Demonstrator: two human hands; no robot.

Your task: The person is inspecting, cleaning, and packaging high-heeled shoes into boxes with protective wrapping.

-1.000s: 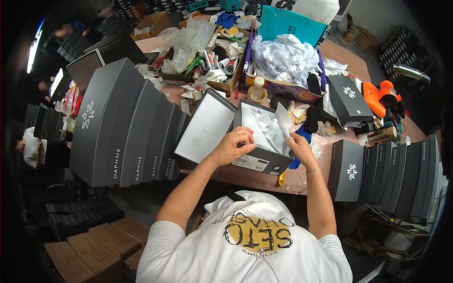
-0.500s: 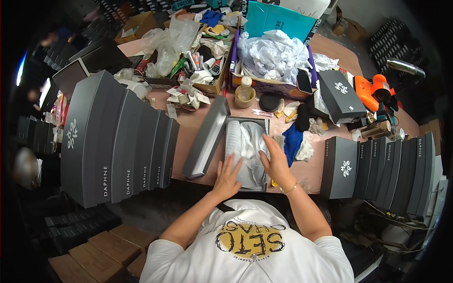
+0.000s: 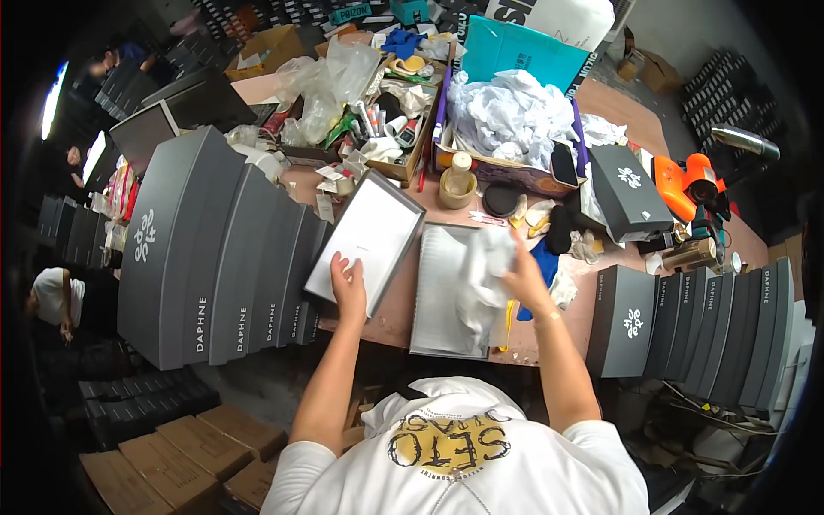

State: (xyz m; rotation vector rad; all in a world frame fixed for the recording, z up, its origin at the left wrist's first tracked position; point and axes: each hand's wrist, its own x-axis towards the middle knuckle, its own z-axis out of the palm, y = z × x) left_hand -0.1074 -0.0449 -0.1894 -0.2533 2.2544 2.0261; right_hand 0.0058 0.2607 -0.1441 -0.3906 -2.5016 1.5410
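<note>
An open grey shoe box [image 3: 416,322] lies in front of me, a pale ribbed lining [image 3: 440,275] along its left side. Crumpled white tissue paper [image 3: 482,287] bunches up over the box's right half; my right hand [image 3: 525,279] grips its upper edge. Whatever lies beneath the paper is hidden. To the left rests the box lid [image 3: 378,227], tilted, its white inside facing up. My left hand [image 3: 348,287] touches that inner face with its fingers stretched out.
Grey shoe boxes stand in a row at left [image 3: 176,257] and another at right [image 3: 678,318]. Behind are a carton of crumpled white paper [image 3: 506,107], a jar [image 3: 457,182], a black round tin [image 3: 500,200] and a blue cloth [image 3: 542,257]. An orange tool [image 3: 678,178] sits far right.
My left hand has moved from the box to the lid, which has tipped over to show its white inside. My right hand has lifted the tissue paper up and slightly right.
</note>
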